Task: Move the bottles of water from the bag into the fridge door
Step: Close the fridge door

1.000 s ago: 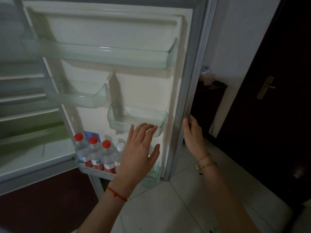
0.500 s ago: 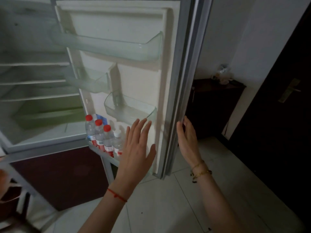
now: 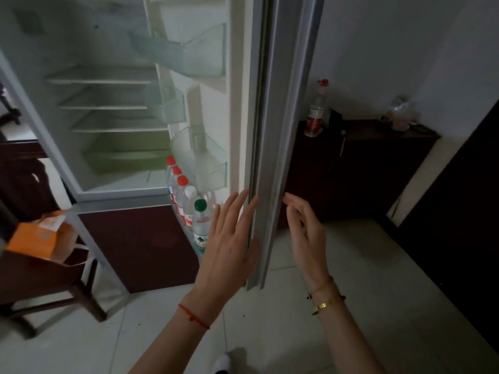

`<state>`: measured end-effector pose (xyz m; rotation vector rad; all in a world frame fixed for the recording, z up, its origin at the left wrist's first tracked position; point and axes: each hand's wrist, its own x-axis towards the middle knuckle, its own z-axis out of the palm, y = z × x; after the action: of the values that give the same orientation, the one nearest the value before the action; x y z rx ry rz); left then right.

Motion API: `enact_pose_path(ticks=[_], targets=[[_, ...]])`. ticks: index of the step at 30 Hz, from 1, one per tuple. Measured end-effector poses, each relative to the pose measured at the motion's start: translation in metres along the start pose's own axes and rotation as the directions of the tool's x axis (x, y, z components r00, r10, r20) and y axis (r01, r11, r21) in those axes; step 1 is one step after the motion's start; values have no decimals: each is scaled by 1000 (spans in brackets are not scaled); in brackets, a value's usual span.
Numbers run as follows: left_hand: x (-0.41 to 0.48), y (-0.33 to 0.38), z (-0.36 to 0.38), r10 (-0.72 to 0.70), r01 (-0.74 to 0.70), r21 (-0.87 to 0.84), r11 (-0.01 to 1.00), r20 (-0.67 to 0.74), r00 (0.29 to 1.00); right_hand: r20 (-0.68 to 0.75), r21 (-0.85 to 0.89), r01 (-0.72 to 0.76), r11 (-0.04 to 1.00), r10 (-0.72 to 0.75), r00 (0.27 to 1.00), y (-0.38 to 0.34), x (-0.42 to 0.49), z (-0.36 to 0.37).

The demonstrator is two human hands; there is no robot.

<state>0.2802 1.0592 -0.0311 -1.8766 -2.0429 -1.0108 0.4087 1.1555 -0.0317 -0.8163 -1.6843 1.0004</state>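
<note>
Presently we find both hands empty, fingers spread: left hand (image 3: 229, 247) and right hand (image 3: 305, 233) flank the white fridge door's grey edge (image 3: 272, 157). Capped clear plastic water bottles (image 3: 186, 203) stand in its bottom shelf.

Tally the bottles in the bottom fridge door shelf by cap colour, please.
Red-capped bottles: 3
White-capped bottle: 1
Green-capped bottle: 1
Total: 5
</note>
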Motion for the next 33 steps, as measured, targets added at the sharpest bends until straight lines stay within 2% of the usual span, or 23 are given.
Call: enact_pose_path(ticks=[8, 13, 15, 23, 30, 33], targets=[[-33, -12, -22, -95, 101, 76, 992, -81, 992, 119, -129, 197, 972, -183, 976, -15, -15, 32], [-50, -27, -42, -197, 215, 133, 968, -133, 971, 282, -237, 454, 859, -387, 878, -32, -15, 67], [-56, -35, -50, -236, 257, 142, 956, -147, 961, 370, -240, 515, 823, -413, 832, -35, -14, 82], [-76, -77, -81, -366, 393, 104, 914, -210, 907, 541, -152, 576, 803, -420, 728, -48, -17, 141], [-90, -130, -121, -422, 451, 25, 892, -306, 853, 589, -102, 627, 772, -462, 664, -61, -20, 207], [-94, -157, -143, -401, 428, 11, 904, -331, 854, 584, -83, 636, 767, -479, 655, -68, -21, 239]])
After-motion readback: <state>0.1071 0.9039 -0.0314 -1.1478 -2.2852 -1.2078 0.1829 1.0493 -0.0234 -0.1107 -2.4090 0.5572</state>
